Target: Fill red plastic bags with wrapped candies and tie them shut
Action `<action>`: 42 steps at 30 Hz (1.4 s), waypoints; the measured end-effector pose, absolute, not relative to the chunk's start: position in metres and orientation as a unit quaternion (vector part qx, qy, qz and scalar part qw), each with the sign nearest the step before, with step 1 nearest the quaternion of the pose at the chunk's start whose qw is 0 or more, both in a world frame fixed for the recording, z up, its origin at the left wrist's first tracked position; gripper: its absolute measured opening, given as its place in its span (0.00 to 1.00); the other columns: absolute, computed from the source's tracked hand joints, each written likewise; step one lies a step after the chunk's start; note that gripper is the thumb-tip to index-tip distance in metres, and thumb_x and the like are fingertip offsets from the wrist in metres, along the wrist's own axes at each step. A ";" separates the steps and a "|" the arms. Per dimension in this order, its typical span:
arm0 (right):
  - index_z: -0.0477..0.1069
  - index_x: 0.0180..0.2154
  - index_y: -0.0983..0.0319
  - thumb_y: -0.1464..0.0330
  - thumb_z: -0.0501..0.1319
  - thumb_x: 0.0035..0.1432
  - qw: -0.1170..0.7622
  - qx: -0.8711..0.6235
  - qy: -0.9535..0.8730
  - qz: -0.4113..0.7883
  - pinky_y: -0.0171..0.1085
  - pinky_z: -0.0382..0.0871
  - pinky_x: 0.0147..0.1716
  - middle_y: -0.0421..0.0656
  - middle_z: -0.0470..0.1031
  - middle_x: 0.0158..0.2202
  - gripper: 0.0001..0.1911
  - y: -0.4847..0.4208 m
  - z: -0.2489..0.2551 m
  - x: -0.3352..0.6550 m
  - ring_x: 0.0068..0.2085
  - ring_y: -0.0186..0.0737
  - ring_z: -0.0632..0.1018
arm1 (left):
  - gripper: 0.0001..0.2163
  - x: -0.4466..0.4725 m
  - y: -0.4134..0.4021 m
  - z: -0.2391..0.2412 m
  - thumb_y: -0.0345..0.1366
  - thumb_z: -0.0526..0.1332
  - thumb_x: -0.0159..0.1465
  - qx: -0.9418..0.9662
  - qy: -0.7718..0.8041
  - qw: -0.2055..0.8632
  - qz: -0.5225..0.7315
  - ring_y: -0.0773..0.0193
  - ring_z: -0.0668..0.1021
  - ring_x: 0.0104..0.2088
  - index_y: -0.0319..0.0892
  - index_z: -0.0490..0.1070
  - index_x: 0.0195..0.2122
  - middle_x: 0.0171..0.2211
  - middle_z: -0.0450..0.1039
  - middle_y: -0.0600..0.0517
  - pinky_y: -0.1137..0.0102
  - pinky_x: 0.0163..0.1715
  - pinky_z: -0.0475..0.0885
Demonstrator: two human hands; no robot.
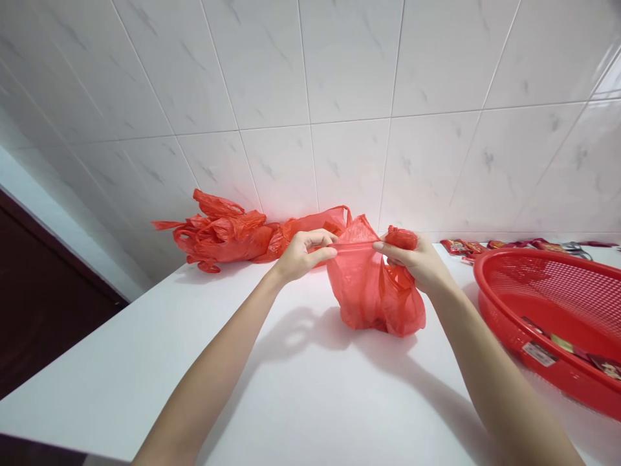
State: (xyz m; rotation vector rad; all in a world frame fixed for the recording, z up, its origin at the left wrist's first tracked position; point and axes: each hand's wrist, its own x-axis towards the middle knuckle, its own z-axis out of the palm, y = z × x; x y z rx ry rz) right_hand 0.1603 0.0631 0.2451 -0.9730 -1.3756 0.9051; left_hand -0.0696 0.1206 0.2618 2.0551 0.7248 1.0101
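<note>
Both hands are up over the middle of the white counter [145, 375], pinching a red plastic bag [373, 291] between them. Left hand [303, 254] grips one end of the bag's top edge, right hand [417, 262] has the other end bunched in its fingers, so the edge is pulled taut. More crumpled red bags [223, 233] are piled far left against the tiled wall [339, 97]. A red mesh basket [548, 285] sits off to the right.
</note>
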 end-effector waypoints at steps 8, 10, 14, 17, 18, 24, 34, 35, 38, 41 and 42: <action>0.58 0.21 0.59 0.58 0.72 0.50 0.577 -0.407 -0.594 0.385 0.35 0.50 0.23 0.33 0.54 0.21 0.25 0.059 0.249 0.155 0.24 0.31 0.57 | 0.21 -0.050 0.121 0.255 0.45 0.75 0.47 0.735 0.274 0.424 0.453 0.60 0.79 0.40 0.41 0.74 0.38 0.40 0.78 0.49 0.64 0.43 0.74; 0.57 0.21 0.59 0.59 0.72 0.50 0.585 -0.403 -0.588 0.385 0.35 0.50 0.23 0.33 0.53 0.21 0.25 0.060 0.248 0.157 0.24 0.30 0.57 | 0.22 -0.050 0.125 0.254 0.45 0.76 0.46 0.713 0.267 0.442 0.474 0.59 0.80 0.39 0.39 0.76 0.39 0.40 0.79 0.47 0.62 0.43 0.76; 0.56 0.21 0.59 0.61 0.73 0.50 0.597 -0.397 -0.576 0.393 0.35 0.50 0.23 0.32 0.53 0.21 0.25 0.061 0.248 0.160 0.24 0.30 0.57 | 0.20 -0.054 0.132 0.257 0.43 0.77 0.45 0.690 0.277 0.447 0.498 0.57 0.81 0.39 0.39 0.79 0.36 0.37 0.81 0.47 0.61 0.43 0.77; 0.64 0.24 0.60 0.62 0.72 0.51 0.594 -0.397 -0.576 0.398 0.34 0.53 0.23 0.34 0.60 0.23 0.18 0.061 0.247 0.156 0.24 0.30 0.59 | 0.20 -0.053 0.127 0.262 0.42 0.76 0.47 0.699 0.283 0.453 0.476 0.56 0.81 0.40 0.40 0.80 0.39 0.38 0.82 0.47 0.61 0.44 0.76; 0.67 0.26 0.60 0.62 0.72 0.51 0.593 -0.397 -0.581 0.391 0.34 0.54 0.24 0.35 0.64 0.25 0.15 0.061 0.248 0.154 0.25 0.30 0.61 | 0.20 -0.051 0.124 0.265 0.43 0.76 0.48 0.705 0.284 0.452 0.467 0.56 0.81 0.41 0.40 0.80 0.41 0.39 0.82 0.47 0.61 0.44 0.76; 0.74 0.30 0.60 0.59 0.70 0.54 0.593 -0.395 -0.611 0.345 0.35 0.59 0.27 0.38 0.72 0.29 0.12 0.054 0.251 0.142 0.27 0.32 0.66 | 0.19 -0.037 0.111 0.277 0.47 0.72 0.55 0.724 0.268 0.427 0.471 0.63 0.79 0.33 0.39 0.79 0.42 0.37 0.80 0.48 0.64 0.41 0.74; 0.71 0.26 0.60 0.58 0.70 0.54 0.614 -0.413 -0.593 0.317 0.36 0.57 0.26 0.38 0.69 0.28 0.15 0.049 0.256 0.149 0.25 0.31 0.63 | 0.25 -0.087 0.113 0.289 0.55 0.67 0.57 0.732 0.296 0.430 0.438 0.57 0.79 0.41 0.41 0.79 0.48 0.40 0.81 0.46 0.63 0.47 0.71; 0.71 0.26 0.60 0.58 0.70 0.54 0.615 -0.414 -0.591 0.318 0.36 0.57 0.26 0.38 0.70 0.28 0.15 0.049 0.257 0.150 0.25 0.30 0.63 | 0.25 -0.095 0.113 0.289 0.54 0.67 0.57 0.738 0.305 0.434 0.417 0.55 0.79 0.44 0.42 0.78 0.49 0.41 0.81 0.46 0.63 0.47 0.70; 0.71 0.25 0.61 0.57 0.70 0.52 0.615 -0.422 -0.587 0.314 0.36 0.57 0.25 0.39 0.70 0.27 0.16 0.049 0.258 0.153 0.25 0.31 0.64 | 0.23 -0.112 0.112 0.290 0.49 0.71 0.54 0.752 0.343 0.428 0.367 0.55 0.78 0.45 0.45 0.79 0.49 0.41 0.81 0.47 0.64 0.45 0.71; 0.71 0.24 0.61 0.56 0.71 0.51 0.617 -0.432 -0.586 0.298 0.36 0.58 0.25 0.39 0.69 0.26 0.17 0.049 0.260 0.156 0.26 0.32 0.65 | 0.17 -0.114 0.110 0.291 0.44 0.74 0.50 0.742 0.367 0.415 0.378 0.58 0.79 0.39 0.44 0.81 0.40 0.37 0.81 0.49 0.65 0.41 0.72; 0.71 0.24 0.61 0.57 0.71 0.51 0.617 -0.436 -0.587 0.292 0.36 0.59 0.25 0.39 0.70 0.26 0.17 0.048 0.260 0.157 0.26 0.33 0.66 | 0.16 -0.111 0.110 0.291 0.44 0.75 0.50 0.736 0.369 0.412 0.391 0.60 0.79 0.37 0.44 0.81 0.38 0.36 0.80 0.50 0.65 0.41 0.72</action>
